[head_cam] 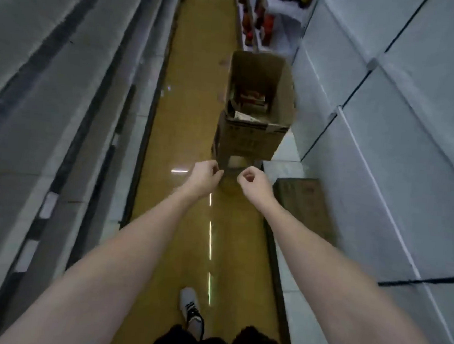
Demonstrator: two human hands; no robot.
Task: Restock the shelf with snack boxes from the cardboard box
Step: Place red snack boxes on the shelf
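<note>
- The cardboard box (252, 136) is seen open-topped at frame centre, on the aisle floor.
- Snack boxes (251, 97) are glimpsed inside; probably light, stiff, best gripped by opposite sides.
- The left hand (203, 177) and right hand (251, 182) are loosely curled below it, holding nothing.

Cardboard box (250, 138) front: dark print, too blurred to read.
Shelf-edge tags (48, 204), left of frame: white, nothing legible.
</note>
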